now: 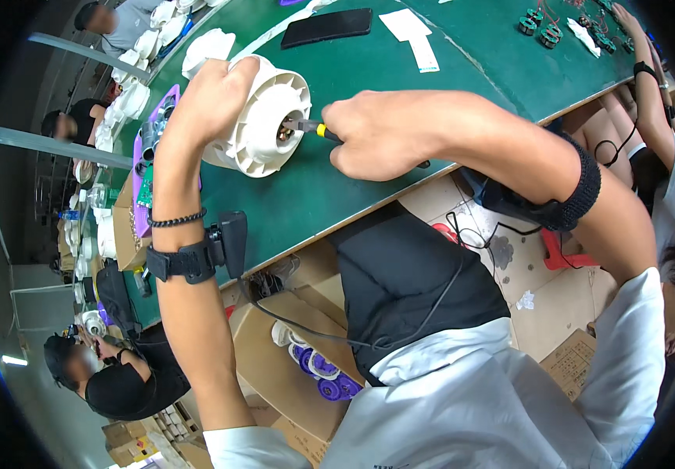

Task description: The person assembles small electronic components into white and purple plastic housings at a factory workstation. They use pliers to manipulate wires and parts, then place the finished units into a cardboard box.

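A white round plastic housing (pixel 268 117) with a ribbed rim is tilted on its side above the green table, its open end facing right. My left hand (pixel 216 98) grips it from the left, with fingers partly hidden behind it. My right hand (pixel 380 133) is closed round pliers (pixel 323 130) with yellow and black handles. Their metal jaws reach into the housing's central hole, where small copper-coloured parts show. What the jaw tips grip, if anything, is too small to tell.
On the green table (pixel 447 102) lie a black phone (pixel 326 28) and white cards (pixel 411 35). Small motors with wires (pixel 540 30) sit at the far right, near a co-worker's arm (pixel 644 70). A purple tray (pixel 140 156) stands left. Below is a cardboard box (pixel 275 375) holding purple parts.
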### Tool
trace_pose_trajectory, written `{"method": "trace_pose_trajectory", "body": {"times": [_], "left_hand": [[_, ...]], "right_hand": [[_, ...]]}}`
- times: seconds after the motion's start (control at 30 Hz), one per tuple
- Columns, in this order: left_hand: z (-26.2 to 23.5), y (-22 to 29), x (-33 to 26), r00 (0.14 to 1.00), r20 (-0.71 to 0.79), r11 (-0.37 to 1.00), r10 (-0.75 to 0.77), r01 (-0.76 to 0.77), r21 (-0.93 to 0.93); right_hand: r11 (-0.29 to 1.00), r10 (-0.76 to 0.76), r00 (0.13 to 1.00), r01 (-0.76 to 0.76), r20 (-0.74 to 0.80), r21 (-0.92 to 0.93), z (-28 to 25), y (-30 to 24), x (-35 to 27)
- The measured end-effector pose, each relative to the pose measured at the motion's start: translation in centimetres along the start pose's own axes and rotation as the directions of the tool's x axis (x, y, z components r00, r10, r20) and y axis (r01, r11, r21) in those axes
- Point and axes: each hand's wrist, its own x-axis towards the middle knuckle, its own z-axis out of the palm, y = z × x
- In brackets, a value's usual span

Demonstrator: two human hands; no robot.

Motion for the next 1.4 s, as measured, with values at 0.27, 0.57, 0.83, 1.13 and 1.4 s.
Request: {"method": "trace_pose_trajectory", "body": {"times": [0.27,0.57,0.83,1.13,1.4], "left_hand": [[0.0,-0.5,1.8,0.977,0.125,0.983,-0.172,0.163,0.08],[-0.8,0.1,3.0,0.949,0.31,0.782,0.064,-0.241,0.574],[-0.3,-2.7,2.3,0.981,0.122,0.946,-0.15,0.107,0.306],[-0.3,-0.5,0.5,0.979,-0.019,0.978,-0.202,0.203,0.038],[-0.6,1.3,-0.4,0.974,0.037,0.975,-0.223,0.222,0.026]], "right_hand": [[0.933,-0.038,0.998,0.019,-0.047,-0.359,1.0,-0.5,0.5],[0.505,-0.158,0.898,-0.284,-0.411,-0.815,4.4,-2.6,0.8],[0.799,-0.037,0.88,-0.259,-0.474,-0.543,5.1,-2.8,1.8],[0.957,0.094,0.977,-0.035,-0.191,0.288,4.4,0.4,-1.0],[0.881,0.096,0.991,-0.131,0.099,0.456,0.8,2.3,-0.3]]}}
